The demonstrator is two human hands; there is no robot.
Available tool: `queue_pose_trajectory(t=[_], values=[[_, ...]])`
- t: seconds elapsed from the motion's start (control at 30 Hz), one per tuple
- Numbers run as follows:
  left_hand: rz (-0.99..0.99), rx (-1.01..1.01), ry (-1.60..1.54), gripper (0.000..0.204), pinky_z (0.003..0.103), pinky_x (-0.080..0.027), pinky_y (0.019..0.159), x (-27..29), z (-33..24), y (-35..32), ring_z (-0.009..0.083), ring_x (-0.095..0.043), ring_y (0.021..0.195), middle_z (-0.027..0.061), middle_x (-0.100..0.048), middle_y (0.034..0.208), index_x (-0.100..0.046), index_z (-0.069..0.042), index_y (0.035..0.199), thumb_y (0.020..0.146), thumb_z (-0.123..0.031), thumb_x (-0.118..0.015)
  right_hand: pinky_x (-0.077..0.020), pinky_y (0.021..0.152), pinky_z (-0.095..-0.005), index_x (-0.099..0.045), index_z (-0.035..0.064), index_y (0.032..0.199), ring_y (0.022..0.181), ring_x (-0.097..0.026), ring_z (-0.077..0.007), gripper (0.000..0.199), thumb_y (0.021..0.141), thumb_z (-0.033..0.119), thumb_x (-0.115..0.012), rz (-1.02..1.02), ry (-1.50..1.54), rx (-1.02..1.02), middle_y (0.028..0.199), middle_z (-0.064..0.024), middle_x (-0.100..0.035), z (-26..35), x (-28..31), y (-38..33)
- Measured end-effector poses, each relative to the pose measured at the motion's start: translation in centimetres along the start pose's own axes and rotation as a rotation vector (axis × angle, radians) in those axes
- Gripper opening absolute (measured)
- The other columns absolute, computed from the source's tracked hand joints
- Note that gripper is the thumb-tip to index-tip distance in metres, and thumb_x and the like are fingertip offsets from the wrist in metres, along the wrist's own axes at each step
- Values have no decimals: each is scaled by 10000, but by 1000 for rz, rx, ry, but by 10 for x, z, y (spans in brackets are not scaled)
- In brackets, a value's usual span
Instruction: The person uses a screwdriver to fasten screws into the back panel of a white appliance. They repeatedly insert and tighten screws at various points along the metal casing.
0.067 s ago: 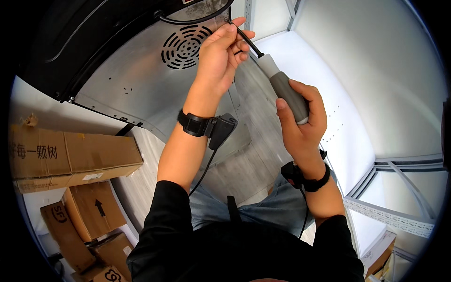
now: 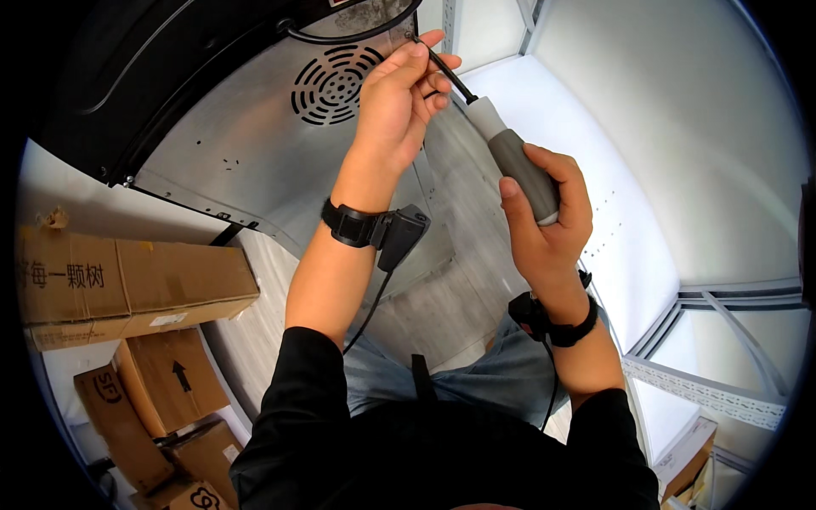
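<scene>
A screwdriver (image 2: 524,166) with a grey handle and a black shaft slants up and to the left. My right hand (image 2: 552,208) is wrapped around the handle's lower end. Up near the tip, the thumb and forefinger of my left hand (image 2: 395,98) are closed on the shaft, while its other fingers curl loosely beside it. The tip meets the upper right corner of a silver metal panel (image 2: 280,183), by a small screw that is partly hidden by my fingers. Slots in a round vent (image 2: 331,85) lie just left of my left hand.
A black cable (image 2: 357,38) loops above the vent, along the appliance's black housing (image 2: 110,85). Brown cardboard boxes (image 2: 183,276) are stacked at the lower left. A white shelf board (image 2: 586,170) on a metal frame (image 2: 705,387) stands close by on the right.
</scene>
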State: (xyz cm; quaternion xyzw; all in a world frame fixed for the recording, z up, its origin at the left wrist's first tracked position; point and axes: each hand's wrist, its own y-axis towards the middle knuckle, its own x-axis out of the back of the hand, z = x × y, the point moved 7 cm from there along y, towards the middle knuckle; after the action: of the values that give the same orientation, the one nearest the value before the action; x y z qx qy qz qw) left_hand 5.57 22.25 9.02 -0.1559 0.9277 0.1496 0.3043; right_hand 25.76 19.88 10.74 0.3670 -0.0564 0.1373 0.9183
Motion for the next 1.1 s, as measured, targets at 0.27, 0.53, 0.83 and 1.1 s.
queue_pose_trajectory(t=[0.27, 0.53, 0.83, 1.1], values=[[15, -11, -5, 330, 228, -438, 607, 5, 1, 4, 85, -540, 692, 100, -637, 931, -503, 18, 1227, 967, -177, -443, -450, 620, -265, -561, -2, 1041, 706, -582, -182, 307, 766, 35, -691, 3, -57, 124, 831, -116, -598, 5, -2, 5], [89, 56, -32, 301, 236, -460, 627, -8, -2, -2, 109, -570, 722, 108, -635, 950, -495, 15, 1199, 971, -171, -434, -368, 525, -212, -496, -2, 1100, 564, -490, -82, 330, 820, 80, -651, 15, 81, -175, 663, -41, -547, 12, -1, 13], [-27, 60, -98, 129, 202, -484, 606, -3, 2, 1, 88, -561, 633, 123, -627, 884, -526, -33, 962, 953, -156, -490, -462, 663, -286, -491, -16, 1130, 839, -557, -207, 454, 708, -79, -648, -6, 6, 137, 1113, -169, -493, 39, 4, 7], [5, 85, -45, 214, 252, -463, 679, -14, -2, -9, 107, -566, 735, 116, -648, 948, -534, -11, 1022, 953, -208, -488, -474, 670, -290, -454, -37, 1197, 733, -594, -205, 403, 857, 99, -624, -4, -136, -36, 915, -170, -592, 24, 5, 1]])
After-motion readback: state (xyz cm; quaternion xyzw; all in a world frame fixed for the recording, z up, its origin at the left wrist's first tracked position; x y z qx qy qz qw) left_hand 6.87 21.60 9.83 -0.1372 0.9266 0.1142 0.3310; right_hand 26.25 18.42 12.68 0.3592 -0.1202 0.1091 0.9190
